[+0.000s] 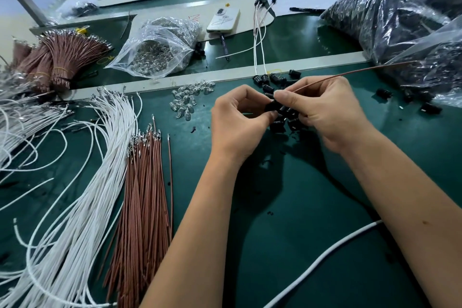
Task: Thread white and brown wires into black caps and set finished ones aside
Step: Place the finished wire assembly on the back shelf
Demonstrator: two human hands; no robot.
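1. Black cap (273, 107) up off the green table (312, 207), pinched in the curled fingers of the left hand (240, 120); small and partly hidden by fingertips.
2. Brown wire (350, 72) pinched by the right hand (322, 110) just beside the cap; long end pointing up and right toward the plastic bags; cannot tell if the tip is inside the cap.
3. Loose black caps (272, 79) in a small heap under and behind both hands; a few more caps (410, 97) off to the right.
4. Little clear bulbs (187, 100) lying left of the hands.
5. Pile of brown wires (145, 195) and pile of white wires (82, 195) side by side on the left.
6. Finished caps with white wires (260, 40) set farther back, near a white phone (223, 20).
7. Clear bag of bulbs (160, 50) at the back; big bags of black caps (390, 15) at far right.
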